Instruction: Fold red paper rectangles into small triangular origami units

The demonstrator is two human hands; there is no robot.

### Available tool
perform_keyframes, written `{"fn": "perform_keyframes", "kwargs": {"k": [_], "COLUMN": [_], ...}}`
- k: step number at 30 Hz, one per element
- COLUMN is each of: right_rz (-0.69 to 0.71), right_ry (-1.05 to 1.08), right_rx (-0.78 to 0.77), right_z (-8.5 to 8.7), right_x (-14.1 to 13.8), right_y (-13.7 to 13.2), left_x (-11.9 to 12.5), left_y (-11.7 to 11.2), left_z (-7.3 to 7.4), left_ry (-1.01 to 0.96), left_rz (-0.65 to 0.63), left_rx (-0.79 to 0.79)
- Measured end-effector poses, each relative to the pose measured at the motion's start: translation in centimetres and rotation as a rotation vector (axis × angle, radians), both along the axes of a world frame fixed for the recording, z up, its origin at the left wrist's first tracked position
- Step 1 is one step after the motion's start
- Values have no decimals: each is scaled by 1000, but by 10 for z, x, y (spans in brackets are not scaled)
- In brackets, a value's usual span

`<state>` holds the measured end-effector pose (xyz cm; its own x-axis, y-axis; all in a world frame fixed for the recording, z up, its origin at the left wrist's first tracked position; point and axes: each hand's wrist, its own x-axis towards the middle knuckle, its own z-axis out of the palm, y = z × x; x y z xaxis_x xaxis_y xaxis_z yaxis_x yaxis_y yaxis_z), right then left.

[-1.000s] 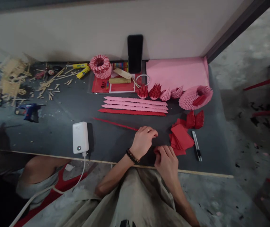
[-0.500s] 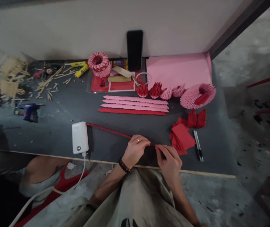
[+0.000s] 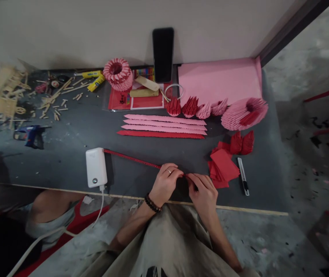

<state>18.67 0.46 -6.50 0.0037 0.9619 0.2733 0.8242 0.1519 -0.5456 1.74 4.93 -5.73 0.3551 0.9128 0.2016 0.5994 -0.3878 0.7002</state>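
A thin red folded-paper strip (image 3: 132,158) slants across the table from a white power bank (image 3: 96,169) to my left hand (image 3: 164,184). My left hand is closed in a pinch on the strip's right end. Close beside it, my right hand (image 3: 203,192) pinches a small red paper piece, mostly hidden by the fingers, at that same end. Whether the piece and strip are joined cannot be seen. Loose red paper slips (image 3: 224,166) lie right of my right hand. Beyond my hands rest three pink zigzag strips (image 3: 164,124) and a red one (image 3: 160,134).
A utility knife (image 3: 243,177) lies at the right. Folded-paper pieces (image 3: 244,113), pink sheets (image 3: 216,80) and a leaning phone (image 3: 163,55) line the back. Leftward are a glue gun (image 3: 33,135) and wooden sticks (image 3: 56,98). A white cable (image 3: 99,211) hangs over the front edge.
My right hand has shifted slightly left, closer to my left hand, with the red paper piece still pinched. The camera view has moved a little.
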Motion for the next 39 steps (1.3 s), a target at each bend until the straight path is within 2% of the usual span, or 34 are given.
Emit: {"fn": "perform_keyframes", "kwargs": {"k": [7,15,20,28,39], "right_rz": [-7,113,90,162,37], "right_ry": [-27,-182,-169,-164,-39], "right_rx": [-16,44,57,73,39], "right_z": [2,7,6,6,4], "right_x": [-1,5,5,7,5], "right_y": [2,1,3,8,9], "left_x": [-1,-3,-3,-5,-4], "left_y": [0,-1,-1,0,1], "left_z": [-3,-3,-3,-2,-3], "left_ry": [-20,-13,-1,9,98], "left_rz": [-9,0,-8,-33,-46], "left_rx": [-6,-30,-28,-26,44]}}
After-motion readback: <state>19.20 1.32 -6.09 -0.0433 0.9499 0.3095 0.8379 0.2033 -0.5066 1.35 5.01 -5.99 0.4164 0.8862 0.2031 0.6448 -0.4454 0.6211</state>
